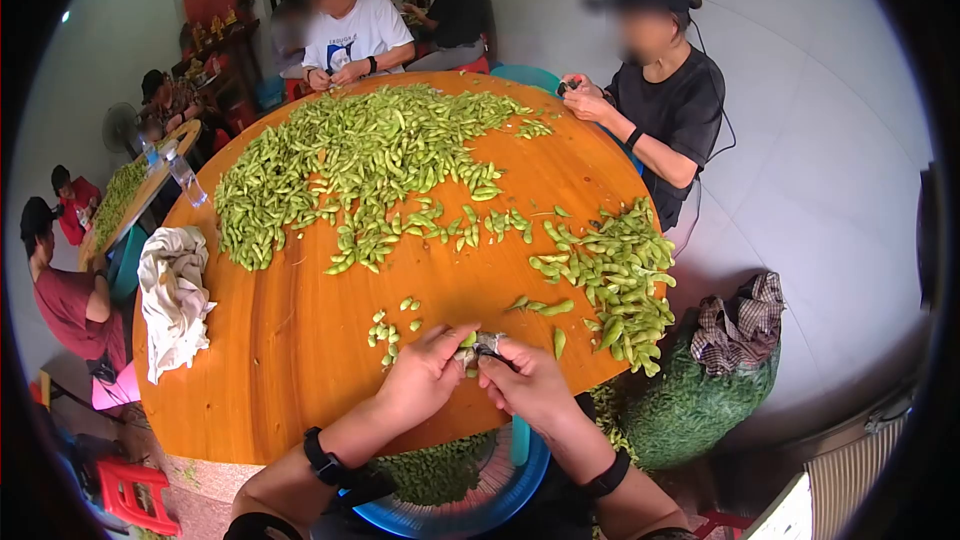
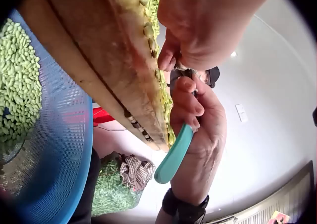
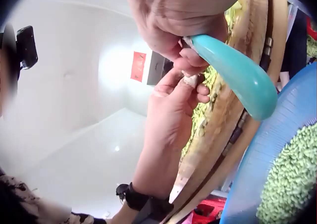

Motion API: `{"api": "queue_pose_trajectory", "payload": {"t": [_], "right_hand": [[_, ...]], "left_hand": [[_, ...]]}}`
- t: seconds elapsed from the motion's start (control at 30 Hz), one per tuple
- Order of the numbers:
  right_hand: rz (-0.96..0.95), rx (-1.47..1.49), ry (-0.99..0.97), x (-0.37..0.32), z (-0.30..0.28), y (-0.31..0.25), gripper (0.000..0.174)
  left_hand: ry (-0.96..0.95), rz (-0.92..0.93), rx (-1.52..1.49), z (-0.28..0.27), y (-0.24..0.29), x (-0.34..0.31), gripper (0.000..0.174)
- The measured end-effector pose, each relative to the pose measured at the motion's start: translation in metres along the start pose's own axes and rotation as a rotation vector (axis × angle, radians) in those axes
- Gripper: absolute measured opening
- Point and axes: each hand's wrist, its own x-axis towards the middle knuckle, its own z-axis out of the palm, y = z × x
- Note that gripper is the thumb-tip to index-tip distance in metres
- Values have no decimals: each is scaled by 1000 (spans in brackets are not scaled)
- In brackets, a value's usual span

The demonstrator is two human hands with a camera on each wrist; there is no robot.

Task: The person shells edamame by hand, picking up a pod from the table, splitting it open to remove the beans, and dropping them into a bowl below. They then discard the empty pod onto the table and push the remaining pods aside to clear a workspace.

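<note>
Pinching a green pod (image 1: 468,339) in the left grip (image 1: 425,373), right grip (image 1: 528,381) grasping a teal-handled tool (image 2: 174,156)

Two hands (image 1: 425,372) (image 1: 530,385), one teal tool (image 2: 173,155), one basket (image 2: 59,149).

The round wooden surface (image 1: 290,370) filled the middle of the frame. A broad heap of green pods (image 1: 360,155) covered its upper centre, and a smaller pile of pods (image 1: 620,280) lay at its right edge. Loose pod pieces (image 1: 388,332) sat near the lower centre. A white cloth (image 1: 175,295) hung over its left edge, a plastic bottle (image 1: 186,178) stood at upper left.
</note>
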Motion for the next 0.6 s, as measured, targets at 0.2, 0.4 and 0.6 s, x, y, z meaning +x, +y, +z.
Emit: {"api": "queue_pose_trajectory", "payload": {"t": [0.2,0.4,0.6], "right_hand": [[-47,98,118,14,24,15,10],[30,214,127,24,25,8,12],[-15,-51,149,25,19,-1,12]], "left_hand": [[81,75,63,-2,-14,-2,39],[1,-150,-445,-11,-26,3,35],[-90,-427,-1122,-18,-32,12,26]]}}
